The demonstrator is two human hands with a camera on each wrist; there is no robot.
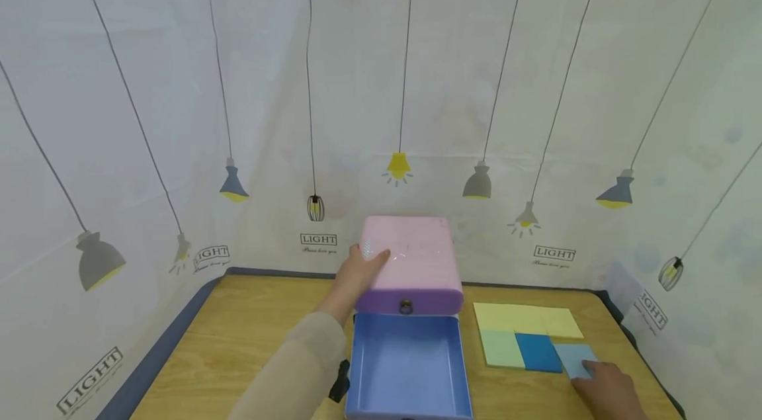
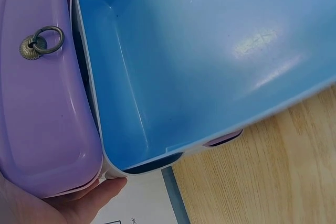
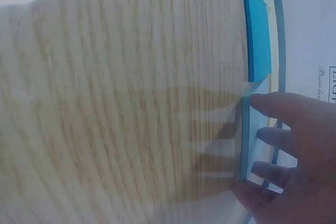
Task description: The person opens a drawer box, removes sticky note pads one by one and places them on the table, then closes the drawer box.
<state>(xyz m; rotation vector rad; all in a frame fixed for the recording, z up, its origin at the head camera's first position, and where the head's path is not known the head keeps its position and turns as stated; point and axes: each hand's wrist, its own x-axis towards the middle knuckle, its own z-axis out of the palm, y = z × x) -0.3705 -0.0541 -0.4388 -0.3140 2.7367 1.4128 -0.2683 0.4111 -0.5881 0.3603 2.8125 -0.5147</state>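
Note:
A small drawer box (image 1: 411,251) with a pink top stands at the middle of the table. My left hand (image 1: 356,271) grips its left side, thumb over the top edge. The upper drawer's purple front (image 2: 47,93) is closed and carries a brass ring pull (image 2: 44,43). Below it the blue lower drawer (image 1: 407,367) is pulled far out toward me. At the right, my right hand (image 1: 610,387) holds a light blue sticky note pad (image 1: 571,355) between thumb and fingers at its edges. The pad lies low beside a darker blue pad (image 1: 538,352).
A pale green pad (image 1: 502,348) lies left of the darker blue one, with yellow pads (image 1: 518,319) in a row behind them. The wooden table (image 1: 256,314) has a dark edge along a wall sheet (image 1: 357,109) printed with hanging lamps. A black device (image 1: 340,380) sits at my left wrist.

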